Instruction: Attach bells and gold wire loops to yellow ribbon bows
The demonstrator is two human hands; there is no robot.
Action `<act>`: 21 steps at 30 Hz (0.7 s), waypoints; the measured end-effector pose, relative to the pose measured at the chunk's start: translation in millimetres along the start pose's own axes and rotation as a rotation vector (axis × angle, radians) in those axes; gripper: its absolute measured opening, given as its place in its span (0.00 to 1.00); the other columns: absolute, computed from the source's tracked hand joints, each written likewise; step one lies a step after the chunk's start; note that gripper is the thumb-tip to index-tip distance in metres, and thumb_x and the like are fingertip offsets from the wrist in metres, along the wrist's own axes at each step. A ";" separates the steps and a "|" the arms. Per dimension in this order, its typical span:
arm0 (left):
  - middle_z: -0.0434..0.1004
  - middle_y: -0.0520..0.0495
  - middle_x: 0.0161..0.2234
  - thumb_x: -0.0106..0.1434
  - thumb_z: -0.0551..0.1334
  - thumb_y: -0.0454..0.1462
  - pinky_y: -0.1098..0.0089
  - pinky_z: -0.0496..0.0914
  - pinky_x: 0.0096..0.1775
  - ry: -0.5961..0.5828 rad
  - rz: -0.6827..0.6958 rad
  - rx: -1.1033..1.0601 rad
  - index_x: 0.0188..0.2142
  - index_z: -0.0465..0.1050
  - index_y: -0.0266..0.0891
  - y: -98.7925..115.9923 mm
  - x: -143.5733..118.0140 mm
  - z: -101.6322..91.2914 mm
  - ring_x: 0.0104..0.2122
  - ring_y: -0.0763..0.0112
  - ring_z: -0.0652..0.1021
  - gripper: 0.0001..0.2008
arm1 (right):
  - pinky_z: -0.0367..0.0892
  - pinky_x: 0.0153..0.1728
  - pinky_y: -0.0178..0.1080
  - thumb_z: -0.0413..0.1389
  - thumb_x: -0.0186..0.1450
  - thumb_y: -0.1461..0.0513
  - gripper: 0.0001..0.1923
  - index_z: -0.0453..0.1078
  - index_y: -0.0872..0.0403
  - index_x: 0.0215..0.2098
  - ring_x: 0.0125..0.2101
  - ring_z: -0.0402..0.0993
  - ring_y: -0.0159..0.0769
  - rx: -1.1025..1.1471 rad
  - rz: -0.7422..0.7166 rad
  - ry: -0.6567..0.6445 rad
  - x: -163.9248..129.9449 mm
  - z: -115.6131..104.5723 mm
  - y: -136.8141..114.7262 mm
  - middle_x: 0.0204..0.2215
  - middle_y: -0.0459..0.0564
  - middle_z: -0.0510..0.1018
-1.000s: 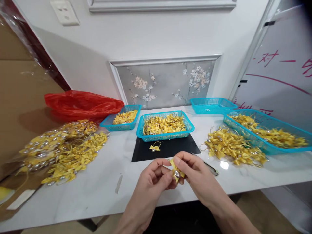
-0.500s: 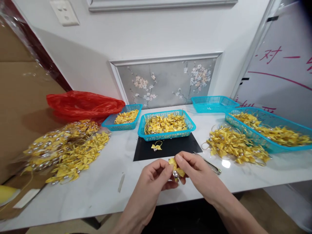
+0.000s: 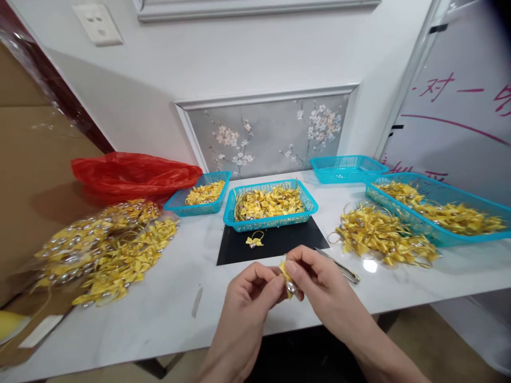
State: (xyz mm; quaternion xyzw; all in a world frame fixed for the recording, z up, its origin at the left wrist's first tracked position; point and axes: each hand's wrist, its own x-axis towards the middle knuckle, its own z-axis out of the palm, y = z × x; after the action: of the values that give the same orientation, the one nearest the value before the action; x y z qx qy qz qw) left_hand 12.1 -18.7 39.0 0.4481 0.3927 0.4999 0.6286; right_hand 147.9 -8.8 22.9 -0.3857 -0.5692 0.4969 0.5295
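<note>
A small yellow ribbon bow (image 3: pixel 287 273) with a silvery bead sits pinched between both hands just above the front edge of the desk (image 3: pixel 167 303). The left hand (image 3: pixel 249 292) closes its fingertips narrowly on the bow's left side, and the right hand (image 3: pixel 319 279) grips it from the right with thumb and forefinger.

Just behind the hands lies a black mat (image 3: pixel 287 242) with a single finished bow (image 3: pixel 254 241) on it, and metal tweezers (image 3: pixel 341 267) rest beside the right hand. At the mat's far edge stands a turquoise basket (image 3: pixel 309 205) heaped with yellow bows and beads. To its left a smaller turquoise basket (image 3: pixel 175 202) holds plain yellow pieces. Toward the back right corner a third basket (image 3: pixel 347 167) looks nearly bare, and a long one (image 3: pixel 471 234) along the right edge carries more bows. Loose bows (image 3: pixel 383 236) lie piled beside it. At the left edge clear bags of bows (image 3: pixel 99 244) sprawl before a red plastic bag (image 3: pixel 131 173).
</note>
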 end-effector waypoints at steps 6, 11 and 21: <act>0.75 0.51 0.26 0.59 0.68 0.33 0.74 0.72 0.38 -0.053 -0.189 -0.216 0.23 0.70 0.36 -1.9 -0.7 -5.8 0.29 0.76 0.75 0.11 | 0.57 0.26 0.33 0.53 0.68 0.54 0.14 0.65 0.53 0.30 0.25 0.57 0.29 0.119 0.028 0.002 3.3 1.7 2.9 0.23 0.41 0.63; 0.76 0.50 0.33 0.61 0.67 0.37 0.69 0.72 0.41 -0.089 -0.155 -0.087 0.33 0.74 0.38 9.5 -2.1 -18.7 0.34 0.72 0.75 0.05 | 0.56 0.26 0.33 0.53 0.67 0.54 0.14 0.65 0.54 0.28 0.25 0.59 0.30 -0.021 0.031 -0.070 5.9 -1.5 -0.2 0.22 0.41 0.64; 0.74 0.53 0.25 0.57 0.70 0.36 0.75 0.69 0.32 -0.033 -0.114 0.042 0.26 0.71 0.36 7.4 -0.5 -17.8 0.27 0.76 0.72 0.09 | 0.62 0.27 0.34 0.50 0.69 0.54 0.14 0.66 0.53 0.30 0.26 0.64 0.31 -0.088 0.011 -0.100 5.6 3.3 -3.4 0.24 0.43 0.67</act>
State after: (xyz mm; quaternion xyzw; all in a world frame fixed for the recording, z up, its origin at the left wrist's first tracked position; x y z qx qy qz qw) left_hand -6.9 -15.4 40.9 0.4464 0.4175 0.4474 0.6529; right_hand 144.2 -4.6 27.6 -0.3865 -0.6141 0.4931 0.4799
